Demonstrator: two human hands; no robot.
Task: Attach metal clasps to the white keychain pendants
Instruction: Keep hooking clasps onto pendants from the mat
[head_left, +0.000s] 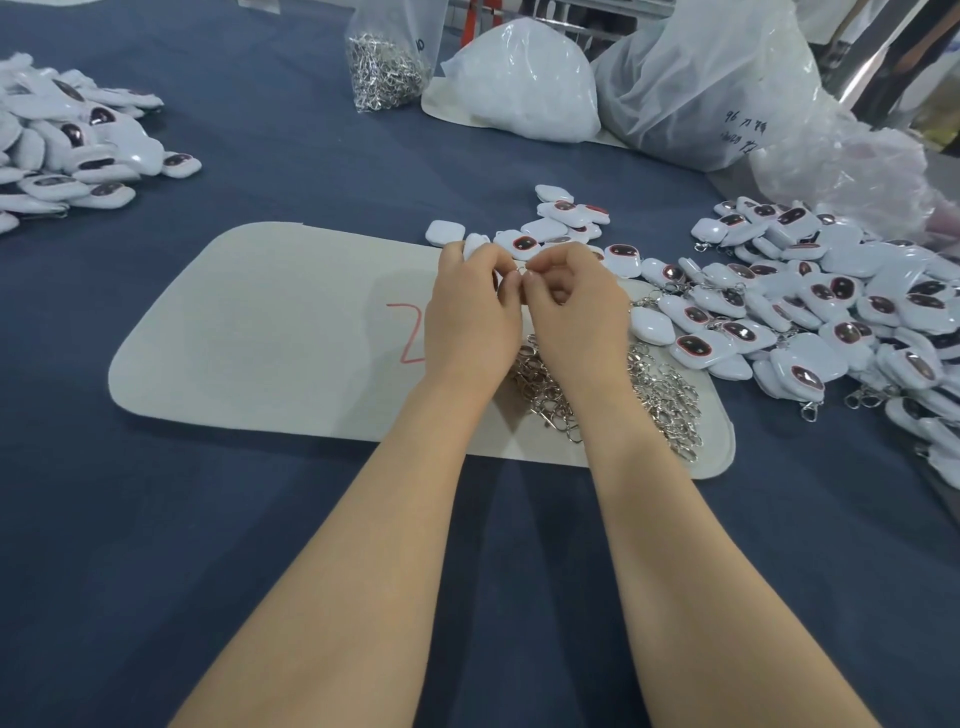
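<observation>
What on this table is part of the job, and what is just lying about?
In the job:
left hand holding a pendant
right hand, fingertips pinched
loose clasps on the mat
bare pendants
clasped pendants

Lying about:
clasp bag
white bag
clear bags

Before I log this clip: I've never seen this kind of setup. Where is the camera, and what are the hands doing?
There is no machine here. One camera worn on the person's head looks down at their two bare hands. The left hand holds a white pendant. The right hand pinches what looks like a clasp against it, mostly hidden. Beneath the hands, loose metal clasps lie on a pale mat on the blue table. A pendant pile sits to the right, another pile far left. A bag of clasps stands at the back.
</observation>
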